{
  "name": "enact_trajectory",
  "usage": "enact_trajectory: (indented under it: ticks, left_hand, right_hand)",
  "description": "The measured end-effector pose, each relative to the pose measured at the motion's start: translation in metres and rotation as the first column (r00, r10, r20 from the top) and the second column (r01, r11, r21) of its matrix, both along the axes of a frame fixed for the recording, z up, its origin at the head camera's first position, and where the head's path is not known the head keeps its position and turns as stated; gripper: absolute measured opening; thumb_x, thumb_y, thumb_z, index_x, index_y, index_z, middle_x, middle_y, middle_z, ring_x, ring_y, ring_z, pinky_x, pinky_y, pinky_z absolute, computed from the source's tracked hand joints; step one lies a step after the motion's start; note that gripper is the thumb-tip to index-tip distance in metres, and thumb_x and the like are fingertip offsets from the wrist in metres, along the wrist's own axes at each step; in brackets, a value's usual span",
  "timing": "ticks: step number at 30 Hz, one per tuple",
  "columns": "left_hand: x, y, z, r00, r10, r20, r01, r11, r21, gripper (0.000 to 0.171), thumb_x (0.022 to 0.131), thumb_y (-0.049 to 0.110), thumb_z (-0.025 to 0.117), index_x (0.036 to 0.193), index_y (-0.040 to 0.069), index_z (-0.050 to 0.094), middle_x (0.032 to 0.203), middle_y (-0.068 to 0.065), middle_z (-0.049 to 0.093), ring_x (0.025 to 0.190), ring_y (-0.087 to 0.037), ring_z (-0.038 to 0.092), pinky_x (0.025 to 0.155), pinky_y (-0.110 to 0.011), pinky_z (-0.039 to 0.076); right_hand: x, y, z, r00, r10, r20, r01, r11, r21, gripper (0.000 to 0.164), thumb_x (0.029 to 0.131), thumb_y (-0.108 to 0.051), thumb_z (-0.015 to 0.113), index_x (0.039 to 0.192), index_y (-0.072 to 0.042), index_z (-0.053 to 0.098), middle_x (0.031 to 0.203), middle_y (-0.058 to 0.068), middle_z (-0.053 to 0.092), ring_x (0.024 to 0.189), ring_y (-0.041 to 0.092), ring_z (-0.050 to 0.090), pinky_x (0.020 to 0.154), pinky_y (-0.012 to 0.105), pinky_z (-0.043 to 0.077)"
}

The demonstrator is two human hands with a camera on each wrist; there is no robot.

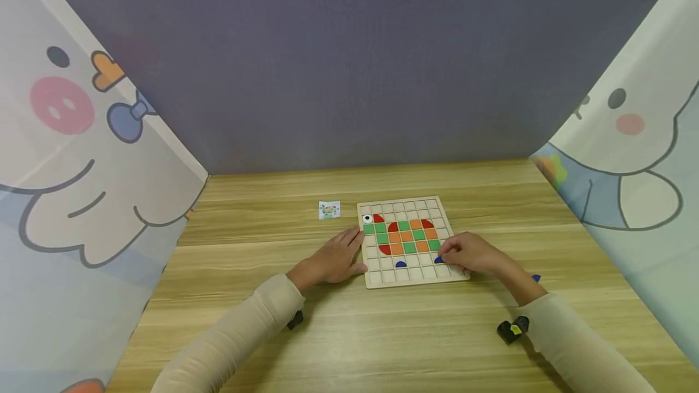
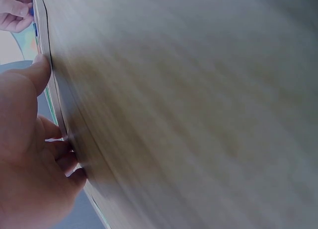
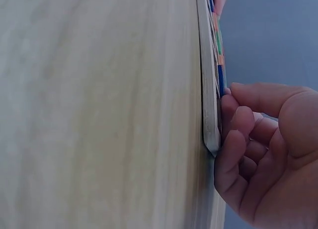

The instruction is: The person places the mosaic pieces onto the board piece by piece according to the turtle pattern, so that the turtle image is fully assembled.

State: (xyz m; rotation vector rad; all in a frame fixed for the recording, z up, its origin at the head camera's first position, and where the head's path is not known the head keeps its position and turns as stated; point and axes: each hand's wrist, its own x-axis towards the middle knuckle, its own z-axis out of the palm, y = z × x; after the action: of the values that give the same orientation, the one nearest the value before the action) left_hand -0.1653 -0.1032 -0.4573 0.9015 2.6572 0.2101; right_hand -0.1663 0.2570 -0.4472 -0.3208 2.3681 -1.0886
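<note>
A wooden grid board (image 1: 417,273) lies on the table, with green, orange and red tiles and an eye tile (image 1: 368,219) set into its cells. My left hand (image 1: 340,258) rests along the board's left edge, fingers fairly straight; the left wrist view shows its thumb (image 2: 42,70) touching that edge. At the lower right of the grid, my right hand (image 1: 469,252) pinches a blue rounded tile (image 1: 438,259) low over the cells, its fingertips partly covering it. Another blue tile (image 1: 401,264), half-round, sits in a lower cell to the left.
A small printed card (image 1: 329,210) lies beyond the board's left corner. One more blue piece (image 1: 536,278) shows beside my right forearm, partly hidden by it. Behind the wooden table (image 1: 382,344) stands a dark grey panel (image 1: 371,65), with cartoon-printed sheets on both sides.
</note>
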Motion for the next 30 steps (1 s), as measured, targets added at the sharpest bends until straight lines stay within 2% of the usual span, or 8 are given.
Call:
enact_trajectory:
  ticks: [5, 16, 21, 30]
  left_hand:
    - [0.001, 0.0, 0.002, 1.0, 0.01, 0.013, -0.01, 1.0, 0.006, 0.084, 0.104, 0.053, 0.049, 0.163, 0.001, 0.019, 0.171, -0.017, 0.016, 0.159, -0.032, 0.017, 0.128, -0.046, 0.023]
    - [0.001, 0.0, 0.002, 1.0, 0.008, 0.019, -0.008, 1.0, 0.012, 0.084, 0.104, 0.053, 0.049, 0.163, 0.001, 0.018, 0.171, -0.017, 0.016, 0.159, -0.032, 0.016, 0.129, -0.045, 0.021]
    - [0.0, 0.0, 0.0, 1.0, 0.003, 0.011, -0.003, 1.0, 0.01, 0.084, 0.104, 0.053, 0.049, 0.162, 0.001, 0.018, 0.171, -0.017, 0.016, 0.159, -0.032, 0.017, 0.129, -0.045, 0.022]
    - [0.0, 0.0, 0.001, 1.0, -0.005, 0.0, 0.005, 1.0, -0.005, 0.084, 0.104, 0.054, 0.048, 0.163, 0.001, 0.018, 0.171, -0.017, 0.016, 0.159, -0.032, 0.018, 0.128, -0.045, 0.022]
  right_hand:
    - [0.0, -0.002, -0.001, 1.0, -0.001, -0.027, 0.002, 1.0, 0.03, 0.012, 0.097, -0.014, 0.065, 0.099, -0.006, 0.074, 0.068, -0.003, 0.057, 0.054, 0.009, 0.048, 0.047, 0.023, 0.041]
    - [0.0, 0.005, 0.0, 1.0, 0.012, 0.013, -0.011, 1.0, -0.01, 0.019, 0.101, -0.019, 0.063, 0.108, -0.005, 0.073, 0.073, 0.0, 0.058, 0.058, 0.011, 0.049, 0.049, 0.026, 0.046]
    - [0.0, 0.014, 0.001, 1.0, -0.008, 0.011, 0.009, 1.0, -0.024, 0.02, 0.102, -0.02, 0.062, 0.11, -0.004, 0.071, 0.079, 0.003, 0.062, 0.062, 0.013, 0.052, 0.053, 0.026, 0.047]
    - [0.001, 0.042, 0.006, 1.0, -0.019, -0.009, 0.018, 0.999, -0.03, 0.021, 0.1, -0.016, 0.061, 0.109, 0.001, 0.069, 0.074, 0.003, 0.056, 0.063, 0.011, 0.05, 0.055, 0.024, 0.045]
